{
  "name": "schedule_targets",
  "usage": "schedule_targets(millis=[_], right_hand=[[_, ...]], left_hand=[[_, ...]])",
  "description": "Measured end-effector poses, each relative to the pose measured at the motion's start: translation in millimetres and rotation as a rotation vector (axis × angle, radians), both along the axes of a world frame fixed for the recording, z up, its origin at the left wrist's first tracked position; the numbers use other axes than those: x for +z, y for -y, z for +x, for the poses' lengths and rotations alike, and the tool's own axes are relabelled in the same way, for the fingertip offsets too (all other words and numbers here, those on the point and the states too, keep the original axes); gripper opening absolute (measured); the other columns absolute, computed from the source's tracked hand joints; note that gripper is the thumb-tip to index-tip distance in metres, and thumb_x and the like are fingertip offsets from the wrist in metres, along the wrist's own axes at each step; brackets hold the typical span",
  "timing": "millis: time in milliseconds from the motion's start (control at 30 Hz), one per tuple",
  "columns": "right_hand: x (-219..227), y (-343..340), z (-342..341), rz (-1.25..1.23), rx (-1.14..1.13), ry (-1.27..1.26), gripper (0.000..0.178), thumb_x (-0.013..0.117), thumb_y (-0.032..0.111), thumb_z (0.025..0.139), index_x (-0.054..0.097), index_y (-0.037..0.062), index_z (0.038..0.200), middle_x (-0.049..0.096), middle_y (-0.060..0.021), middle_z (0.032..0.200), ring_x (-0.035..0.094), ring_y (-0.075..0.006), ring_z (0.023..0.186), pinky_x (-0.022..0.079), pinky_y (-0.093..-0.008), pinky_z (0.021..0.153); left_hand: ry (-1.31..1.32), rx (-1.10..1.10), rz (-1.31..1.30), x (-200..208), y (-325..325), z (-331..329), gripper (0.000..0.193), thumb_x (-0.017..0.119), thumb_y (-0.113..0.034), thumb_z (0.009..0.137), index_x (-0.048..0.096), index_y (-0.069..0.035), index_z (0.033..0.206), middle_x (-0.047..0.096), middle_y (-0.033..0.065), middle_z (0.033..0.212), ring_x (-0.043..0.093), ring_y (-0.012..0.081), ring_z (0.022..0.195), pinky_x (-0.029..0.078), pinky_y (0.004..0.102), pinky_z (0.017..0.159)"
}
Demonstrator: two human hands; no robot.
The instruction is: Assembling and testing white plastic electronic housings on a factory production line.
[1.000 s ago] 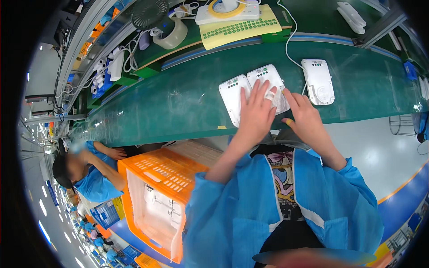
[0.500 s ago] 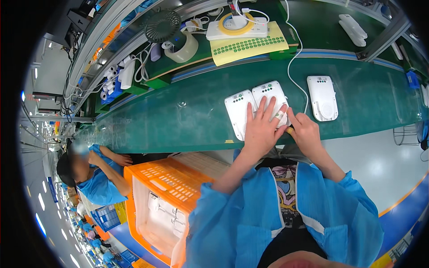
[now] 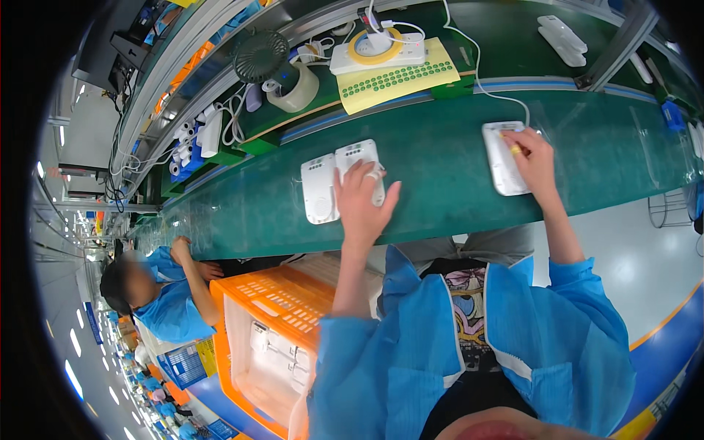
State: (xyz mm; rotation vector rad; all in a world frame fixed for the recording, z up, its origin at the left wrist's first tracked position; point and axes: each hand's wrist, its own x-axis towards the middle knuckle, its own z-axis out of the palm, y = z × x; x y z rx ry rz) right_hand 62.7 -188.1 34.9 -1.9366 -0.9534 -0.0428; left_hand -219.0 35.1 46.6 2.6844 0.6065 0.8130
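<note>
Our right hand (image 3: 534, 155) has left the paired white devices (image 3: 342, 187) for the single white unit (image 3: 503, 158) further right, fingers curled on it; left hand (image 3: 364, 203) rests flat, fingers together, on the pair.

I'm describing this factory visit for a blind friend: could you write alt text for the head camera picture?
Seen from above, a person in a blue coat rests the left hand on a pair of white devices on a green conveyor belt, while the right hand touches a third white device farther right. An orange crate sits at the lower left, near a seated co-worker.
</note>
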Motion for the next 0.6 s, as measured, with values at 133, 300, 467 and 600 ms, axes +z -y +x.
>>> schedule_targets(millis=[133,300,467,600], right_hand=[[-5.1,-24.5,-44.7,0.173,0.161,-0.391,0.018,0.073,0.010,0.095,0.079,0.0031,0.111,0.069,-0.0064,0.089,0.063,-0.0128,0.076,0.049,-0.0267,0.065],[6.0,-19.5,-58.5,0.251,0.071,-0.533,0.014,0.074,0.010,0.095,0.078,0.0006,0.105,0.071,-0.0052,0.093,0.062,-0.0082,0.078,0.048,-0.0241,0.066],[3.5,13.5,-66.5,0.047,0.131,-0.324,0.008,0.078,0.004,0.088,0.075,0.0012,0.095,0.068,-0.0030,0.084,0.055,-0.0076,0.063,0.043,-0.0249,0.057],[-1.0,16.6,-79.7,-0.013,0.184,-0.224,0.009,0.079,0.005,0.086,0.074,0.0028,0.092,0.065,-0.0057,0.080,0.055,-0.0129,0.058,0.044,-0.0281,0.054]], left_hand=[[0.078,-0.214,-0.133,0.1,49.0,40.0,0.064,0.084,-0.039,0.081,0.060,-0.006,0.130,0.054,0.0173,0.145,0.050,0.0399,0.139,0.028,0.0648,0.119],[-0.082,-0.295,-0.120,-8.0,68.2,58.4,0.096,0.085,-0.052,0.076,0.049,0.000,0.148,0.038,0.0237,0.161,0.033,0.0451,0.151,0.023,0.0701,0.118],[-0.086,-0.188,-0.077,-20.3,74.6,54.8,0.096,0.084,-0.054,0.075,0.050,0.001,0.146,0.040,0.0235,0.158,0.035,0.0446,0.149,0.025,0.0730,0.114],[-0.134,-0.157,-0.106,-15.3,89.2,61.6,0.108,0.086,-0.057,0.070,0.043,0.002,0.150,0.035,0.0271,0.159,0.030,0.0482,0.151,0.025,0.0751,0.112]])
